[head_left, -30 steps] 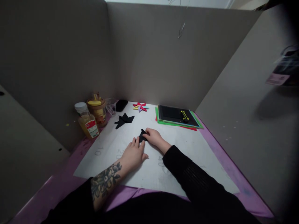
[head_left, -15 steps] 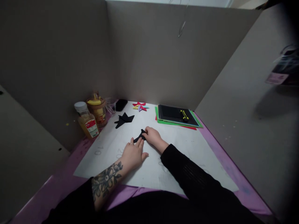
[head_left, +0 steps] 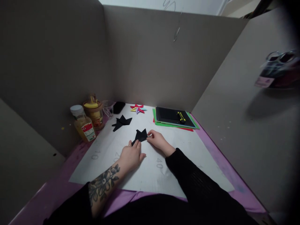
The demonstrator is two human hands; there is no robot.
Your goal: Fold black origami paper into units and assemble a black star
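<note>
A folded piece of black paper (head_left: 141, 135) with pointed tips lies on the white sheet in front of me. My left hand (head_left: 131, 156) rests flat, its fingers stretched over the paper's lower left edge and pressing it down. At the paper's right corner, the thumb and forefinger of my right hand (head_left: 157, 140) are pinched together on the edge. Farther back to the left lies another folded black paper shape (head_left: 122, 122), untouched. A many-coloured folded paper star (head_left: 138, 109) sits behind it.
A stack of coloured paper (head_left: 172, 116) with a black and yellow tool (head_left: 181, 117) on top stands at the back right. On the left are a bottle (head_left: 84, 125), a brown cup (head_left: 95, 114), a clear plastic cup (head_left: 108, 108) and a black phone-like object (head_left: 119, 107). Grey panels (head_left: 150, 59) enclose the table.
My right hand has moved from the paper's top to its right corner, uncovering more of its pointed shape. My left hand stays on the paper. The whole view has shifted slightly.
</note>
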